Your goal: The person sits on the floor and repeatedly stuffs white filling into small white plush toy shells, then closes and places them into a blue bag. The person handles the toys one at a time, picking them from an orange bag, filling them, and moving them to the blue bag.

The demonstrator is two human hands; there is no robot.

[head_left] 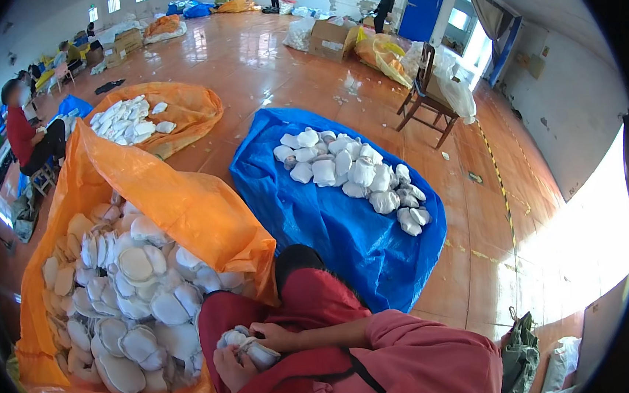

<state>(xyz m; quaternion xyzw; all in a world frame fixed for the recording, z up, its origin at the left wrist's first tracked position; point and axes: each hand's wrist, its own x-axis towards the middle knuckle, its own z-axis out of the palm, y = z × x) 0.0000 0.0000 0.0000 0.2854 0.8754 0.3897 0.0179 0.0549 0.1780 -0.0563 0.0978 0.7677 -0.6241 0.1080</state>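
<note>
Item under inspection: a soft white-and-grey bundle (pixel 263 356), located in the grip between the two bare hands, above the wearer's lap. Its long axis lies aslant, running from the far left of the grip to the near right. The greyish, gathered end points away and left; the plain white, rounded end points toward the wearer and right. Front and back faces cannot be told apart.

Grip: the left hand (pixel 235 370) is curled against the bundle's near left side, holding it. The right hand (pixel 272 338) reaches in from the right, its fingers bent and pressing on the far right side; the exact contact of its fingertips is too small to confirm.

Surroundings: directly under and to the right of the grip, red clothing (pixel 322 299). Left of the grip and beyond, a large orange sack (pixel 159 190), its mouth spread, filled with white oval pads (pixel 136 263). Ahead and right, a blue sheet (pixel 363 248) bearing a heap of white bundles (pixel 362 172). Well beyond the sack, a second orange sheet (pixel 203 111) with white pieces (pixel 123 124). Far ahead right, a wooden chair (pixel 425 69).
</note>
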